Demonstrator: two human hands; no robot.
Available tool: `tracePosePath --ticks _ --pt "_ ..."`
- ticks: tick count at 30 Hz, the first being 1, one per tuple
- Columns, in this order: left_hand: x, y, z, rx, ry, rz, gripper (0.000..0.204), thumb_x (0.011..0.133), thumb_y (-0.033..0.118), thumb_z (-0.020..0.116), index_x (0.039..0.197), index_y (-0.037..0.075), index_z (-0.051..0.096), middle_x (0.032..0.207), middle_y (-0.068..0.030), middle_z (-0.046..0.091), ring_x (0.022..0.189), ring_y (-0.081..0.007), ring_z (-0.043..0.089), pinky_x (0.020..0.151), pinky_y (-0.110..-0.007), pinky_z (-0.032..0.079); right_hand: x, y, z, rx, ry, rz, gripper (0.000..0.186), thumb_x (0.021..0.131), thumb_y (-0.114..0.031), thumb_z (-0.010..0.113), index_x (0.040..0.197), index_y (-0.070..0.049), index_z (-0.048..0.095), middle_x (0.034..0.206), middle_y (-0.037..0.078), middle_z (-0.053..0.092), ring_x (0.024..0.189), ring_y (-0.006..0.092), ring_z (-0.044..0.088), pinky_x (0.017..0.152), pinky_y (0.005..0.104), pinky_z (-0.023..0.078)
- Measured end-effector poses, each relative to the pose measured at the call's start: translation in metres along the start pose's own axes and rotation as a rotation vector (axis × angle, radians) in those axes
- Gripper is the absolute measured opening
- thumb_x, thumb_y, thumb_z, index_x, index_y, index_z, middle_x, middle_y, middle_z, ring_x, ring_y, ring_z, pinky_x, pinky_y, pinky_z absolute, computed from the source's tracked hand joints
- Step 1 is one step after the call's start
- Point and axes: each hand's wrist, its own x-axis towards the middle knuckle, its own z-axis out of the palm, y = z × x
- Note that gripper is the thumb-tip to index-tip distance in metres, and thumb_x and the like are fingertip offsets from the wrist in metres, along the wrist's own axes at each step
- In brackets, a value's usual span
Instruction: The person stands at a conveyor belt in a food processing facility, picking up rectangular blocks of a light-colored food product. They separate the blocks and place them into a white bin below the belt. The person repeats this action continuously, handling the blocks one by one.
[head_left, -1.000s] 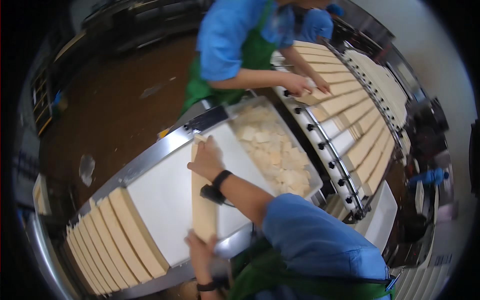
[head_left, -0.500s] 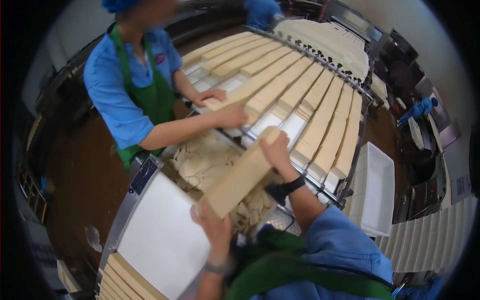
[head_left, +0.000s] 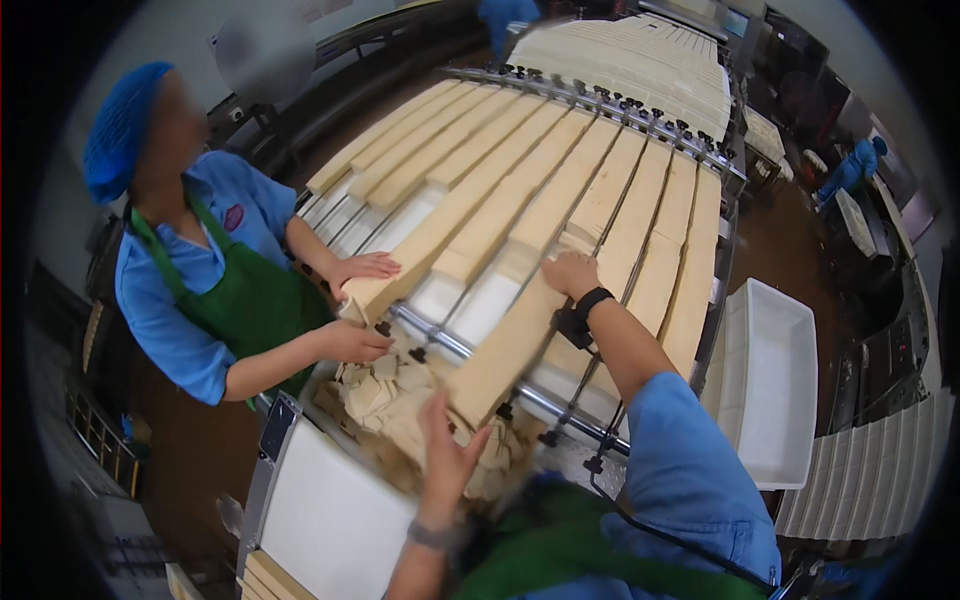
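A long, cream-coloured block of layered dough (head_left: 505, 350) lies slanting across the front bar of the conveyor, its near end jutting over a bin of dough scraps (head_left: 385, 400). My right hand (head_left: 572, 275), below a dark wristband, is closed around the block's far end; its fingertips are partly hidden. Close to the near end, my left hand (head_left: 450, 455) has its fingers and thumb spread apart. Whether it touches the dough is hard to tell. Several similar dough strips (head_left: 515, 185) lie side by side in lanes on the conveyor beyond.
A co-worker in a green apron stands at the left, one hand (head_left: 365, 270) on a dough strip's end, the other above the bin. A white board (head_left: 330, 520) lies nearer me, with stacked strips (head_left: 270, 575) beside it. At right stands a white tub (head_left: 770, 390).
My hands have brought the dough block from above the scraps onto the conveyor, away from me. My left fingers have come apart from its end. The co-worker's hands moved toward the strip's near end.
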Motion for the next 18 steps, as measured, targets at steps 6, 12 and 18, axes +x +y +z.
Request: tracePosePath --ticks 6,12,18 --pt "0.023 -0.005 0.032 0.014 -0.032 0.037 0.076 0.073 0.005 0.075 0.137 0.006 0.034 0.130 -0.0151 0.035 0.118 -0.0297 0.041 0.092 -0.037 0.043 0.008 0.014 -0.004 0.039 0.244 -0.055 0.040 0.084 -0.027 0.048 0.111 -0.001 0.059 0.121 0.021 0.052 0.118 0.0364 0.045 0.099 0.0509 0.029" --pt "0.054 -0.016 0.061 -0.026 -0.049 0.127 0.061 0.081 0.006 0.066 0.133 -0.002 0.036 0.125 -0.0217 0.042 0.115 -0.0334 0.044 0.094 -0.037 0.042 -0.006 0.006 0.017 -0.085 0.715 -0.189 0.026 0.077 -0.018 0.052 0.097 -0.004 0.060 0.101 0.015 0.055 0.094 0.0312 0.051 0.086 0.0467 0.034" --pt "0.053 -0.025 0.054 -0.030 0.028 0.112 0.053 0.082 -0.001 0.052 0.132 -0.003 0.038 0.124 -0.0205 0.045 0.113 -0.0315 0.047 0.097 -0.037 0.040 -0.117 -0.049 0.024 0.245 0.388 -0.894 0.017 0.073 -0.011 0.057 0.089 -0.013 0.063 0.111 0.011 0.056 0.101 0.0305 0.053 0.080 0.0462 0.039"
